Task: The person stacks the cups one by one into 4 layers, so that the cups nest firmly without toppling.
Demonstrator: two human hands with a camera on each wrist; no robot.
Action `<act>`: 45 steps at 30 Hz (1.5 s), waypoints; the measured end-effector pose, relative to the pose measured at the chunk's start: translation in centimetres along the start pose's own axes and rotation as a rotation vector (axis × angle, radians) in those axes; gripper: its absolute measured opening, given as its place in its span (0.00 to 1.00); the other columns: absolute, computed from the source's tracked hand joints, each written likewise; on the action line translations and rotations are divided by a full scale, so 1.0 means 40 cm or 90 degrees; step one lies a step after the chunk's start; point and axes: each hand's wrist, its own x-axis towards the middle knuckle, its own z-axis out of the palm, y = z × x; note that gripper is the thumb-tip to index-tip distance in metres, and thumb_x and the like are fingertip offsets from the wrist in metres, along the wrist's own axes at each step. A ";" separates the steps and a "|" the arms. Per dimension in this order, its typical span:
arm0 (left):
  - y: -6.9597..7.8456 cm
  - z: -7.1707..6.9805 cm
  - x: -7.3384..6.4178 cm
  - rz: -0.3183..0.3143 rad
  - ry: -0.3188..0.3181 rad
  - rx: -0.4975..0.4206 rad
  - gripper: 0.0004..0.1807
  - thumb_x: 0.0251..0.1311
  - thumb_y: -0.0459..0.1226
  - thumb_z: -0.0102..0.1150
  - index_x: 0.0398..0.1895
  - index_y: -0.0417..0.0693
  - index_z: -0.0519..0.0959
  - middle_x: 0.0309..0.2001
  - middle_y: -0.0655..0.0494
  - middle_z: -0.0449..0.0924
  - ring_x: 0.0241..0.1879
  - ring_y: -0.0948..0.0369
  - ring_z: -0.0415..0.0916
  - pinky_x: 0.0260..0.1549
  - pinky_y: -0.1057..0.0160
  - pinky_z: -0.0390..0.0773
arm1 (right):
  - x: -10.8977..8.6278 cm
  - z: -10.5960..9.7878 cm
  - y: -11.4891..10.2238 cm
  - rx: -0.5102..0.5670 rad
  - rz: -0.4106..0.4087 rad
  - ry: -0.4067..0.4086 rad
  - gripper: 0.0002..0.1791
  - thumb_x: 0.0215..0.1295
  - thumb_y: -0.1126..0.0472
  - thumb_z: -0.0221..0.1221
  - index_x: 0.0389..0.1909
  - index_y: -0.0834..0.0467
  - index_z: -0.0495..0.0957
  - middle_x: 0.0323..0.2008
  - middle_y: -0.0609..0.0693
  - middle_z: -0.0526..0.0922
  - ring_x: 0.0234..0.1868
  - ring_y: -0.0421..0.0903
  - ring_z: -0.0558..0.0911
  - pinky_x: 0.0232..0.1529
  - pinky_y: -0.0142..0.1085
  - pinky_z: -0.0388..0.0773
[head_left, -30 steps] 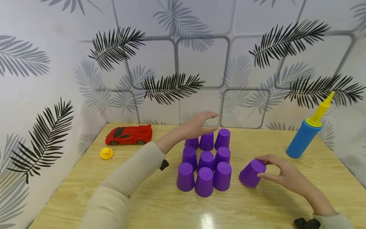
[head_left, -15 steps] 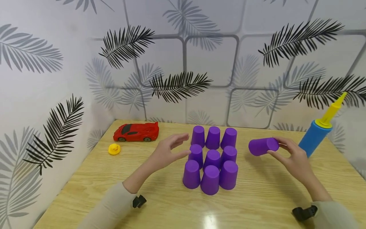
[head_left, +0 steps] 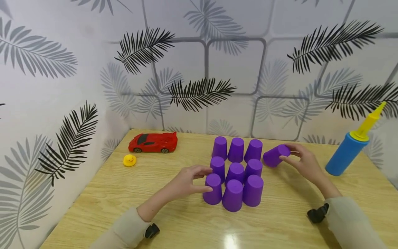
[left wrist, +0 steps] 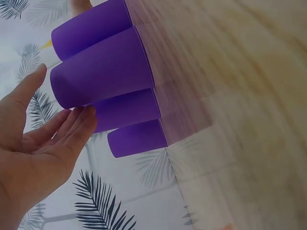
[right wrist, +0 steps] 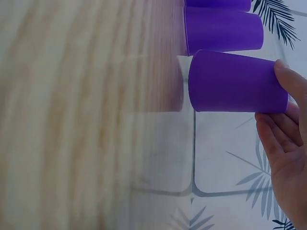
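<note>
Several purple cups point(head_left: 233, 199) stand upside down on the wooden table in three rows of three. To the right of the back row, my right hand point(head_left: 306, 164) pinches one more purple cup point(head_left: 273, 157) near its base between thumb and fingers. That cup is tilted in the head view, its mouth toward the left. In the right wrist view its mouth end point(right wrist: 201, 81) hangs just off the tabletop. My left hand point(head_left: 186, 181) is at the front-left cup point(head_left: 211, 195), fingers and thumb spread apart beside its upper part. The left wrist view shows the thumb clear of the cups.
A red toy car point(head_left: 153, 142) and a yellow rubber duck point(head_left: 129, 160) are at the back left of the table point(head_left: 115, 197). A blue hand pump point(head_left: 346, 155) with a yellow nozzle stands tilted at the right. A leaf-patterned wall point(head_left: 192, 62) rises behind the table.
My right hand has carried its cup from the front right to the back, beside the back row. The left hand has come from above the back row down to the front-left cup.
</note>
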 end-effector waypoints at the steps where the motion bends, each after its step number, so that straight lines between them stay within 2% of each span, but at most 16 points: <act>1: 0.000 0.002 0.000 -0.003 -0.003 0.004 0.29 0.56 0.39 0.70 0.60 0.38 0.75 0.57 0.45 0.80 0.57 0.52 0.79 0.61 0.61 0.79 | 0.001 0.002 0.002 0.001 0.003 -0.007 0.23 0.59 0.68 0.67 0.55 0.69 0.76 0.46 0.65 0.82 0.46 0.13 0.70 0.49 0.09 0.72; 6: -0.005 0.011 0.002 -0.015 -0.014 0.013 0.26 0.57 0.38 0.69 0.58 0.39 0.76 0.57 0.46 0.80 0.54 0.53 0.81 0.58 0.62 0.80 | 0.012 0.014 0.009 0.000 0.022 -0.037 0.24 0.61 0.66 0.66 0.57 0.69 0.75 0.48 0.65 0.82 0.46 0.13 0.70 0.49 0.12 0.75; 14: -0.006 0.011 0.005 0.001 -0.015 0.016 0.24 0.58 0.39 0.68 0.57 0.40 0.77 0.55 0.46 0.81 0.53 0.53 0.82 0.57 0.62 0.81 | 0.036 0.027 0.007 -0.022 0.025 -0.063 0.24 0.63 0.63 0.64 0.58 0.70 0.74 0.49 0.66 0.82 0.45 0.15 0.70 0.48 0.17 0.78; 16: -0.008 0.012 0.006 0.006 -0.016 0.021 0.24 0.58 0.39 0.68 0.56 0.40 0.77 0.55 0.46 0.82 0.53 0.53 0.82 0.57 0.63 0.81 | 0.041 0.028 0.006 -0.037 0.023 -0.068 0.24 0.63 0.63 0.64 0.58 0.69 0.75 0.48 0.65 0.82 0.45 0.20 0.73 0.48 0.24 0.82; 19: -0.008 0.012 0.010 0.009 -0.017 0.028 0.24 0.58 0.40 0.68 0.56 0.40 0.77 0.55 0.46 0.82 0.53 0.54 0.82 0.56 0.65 0.81 | 0.047 0.028 0.004 -0.058 0.025 -0.080 0.23 0.64 0.61 0.64 0.57 0.69 0.75 0.48 0.64 0.83 0.45 0.34 0.79 0.49 0.37 0.84; 21: -0.009 0.012 0.012 0.010 -0.017 0.028 0.24 0.58 0.39 0.68 0.56 0.40 0.77 0.55 0.46 0.82 0.53 0.54 0.82 0.56 0.66 0.81 | 0.050 0.028 0.006 -0.065 0.029 -0.085 0.24 0.65 0.60 0.64 0.58 0.68 0.75 0.48 0.64 0.83 0.46 0.39 0.81 0.50 0.40 0.83; 24: -0.008 0.011 0.017 0.010 -0.016 0.026 0.23 0.58 0.38 0.69 0.56 0.40 0.77 0.55 0.46 0.82 0.53 0.54 0.82 0.56 0.67 0.81 | 0.054 0.027 0.009 -0.060 0.028 -0.088 0.24 0.64 0.61 0.64 0.58 0.69 0.75 0.48 0.65 0.83 0.44 0.28 0.78 0.50 0.34 0.83; 27: -0.008 0.012 0.022 0.015 -0.020 0.023 0.23 0.58 0.37 0.68 0.55 0.39 0.77 0.54 0.45 0.82 0.53 0.54 0.82 0.56 0.67 0.81 | 0.057 0.024 0.013 -0.054 0.028 -0.088 0.25 0.64 0.61 0.64 0.58 0.70 0.74 0.48 0.66 0.83 0.44 0.14 0.69 0.50 0.34 0.83; 29: -0.006 0.012 0.026 0.022 -0.026 0.017 0.22 0.58 0.37 0.68 0.55 0.39 0.77 0.54 0.45 0.82 0.53 0.53 0.82 0.56 0.64 0.82 | 0.056 0.020 0.014 -0.052 0.033 -0.087 0.26 0.64 0.61 0.64 0.59 0.71 0.73 0.49 0.67 0.82 0.45 0.14 0.68 0.51 0.38 0.82; 31: -0.005 0.013 0.029 0.027 -0.034 0.011 0.22 0.59 0.36 0.67 0.55 0.38 0.77 0.53 0.44 0.82 0.53 0.52 0.83 0.56 0.61 0.82 | 0.051 0.016 0.014 -0.050 0.041 -0.084 0.28 0.65 0.60 0.64 0.61 0.71 0.71 0.51 0.67 0.81 0.47 0.23 0.73 0.54 0.41 0.80; 33: -0.005 0.013 0.031 0.028 -0.039 0.006 0.22 0.59 0.36 0.67 0.55 0.37 0.76 0.53 0.43 0.82 0.52 0.51 0.83 0.56 0.59 0.82 | 0.044 0.011 0.013 -0.050 0.050 -0.077 0.30 0.65 0.59 0.63 0.63 0.71 0.69 0.54 0.67 0.79 0.51 0.37 0.77 0.56 0.31 0.78; 36: -0.010 0.010 0.032 0.018 -0.039 0.007 0.22 0.59 0.37 0.68 0.54 0.38 0.77 0.52 0.45 0.83 0.52 0.53 0.83 0.56 0.61 0.82 | 0.030 0.002 0.005 -0.051 0.053 -0.056 0.30 0.65 0.59 0.63 0.64 0.70 0.69 0.56 0.68 0.77 0.54 0.55 0.75 0.54 0.13 0.70; 38: -0.016 0.005 0.029 0.007 -0.038 0.010 0.22 0.58 0.38 0.68 0.54 0.39 0.77 0.52 0.46 0.83 0.52 0.54 0.83 0.56 0.63 0.82 | 0.020 -0.004 -0.005 -0.054 0.048 -0.039 0.29 0.65 0.59 0.63 0.63 0.69 0.70 0.56 0.68 0.77 0.54 0.50 0.75 0.51 0.06 0.63; 40: -0.021 -0.007 0.024 -0.005 -0.036 0.002 0.23 0.57 0.39 0.70 0.54 0.40 0.78 0.51 0.47 0.84 0.51 0.55 0.83 0.55 0.64 0.83 | 0.008 -0.010 -0.017 -0.054 0.036 -0.021 0.28 0.65 0.60 0.63 0.63 0.68 0.71 0.56 0.67 0.78 0.54 0.37 0.76 0.51 0.04 0.60; 43: -0.022 -0.038 0.017 -0.026 -0.030 -0.017 0.23 0.56 0.40 0.71 0.53 0.42 0.78 0.49 0.48 0.85 0.51 0.56 0.83 0.53 0.63 0.84 | -0.010 -0.018 -0.039 -0.047 0.005 0.001 0.25 0.65 0.63 0.63 0.61 0.67 0.72 0.53 0.66 0.79 0.52 0.18 0.69 0.52 0.04 0.60; 45: -0.016 -0.068 0.014 -0.040 -0.016 -0.033 0.23 0.55 0.40 0.71 0.54 0.43 0.79 0.48 0.49 0.85 0.50 0.56 0.83 0.53 0.61 0.84 | -0.021 -0.021 -0.057 -0.041 -0.023 0.012 0.25 0.63 0.66 0.64 0.60 0.67 0.73 0.51 0.65 0.80 0.52 0.12 0.66 0.53 0.05 0.62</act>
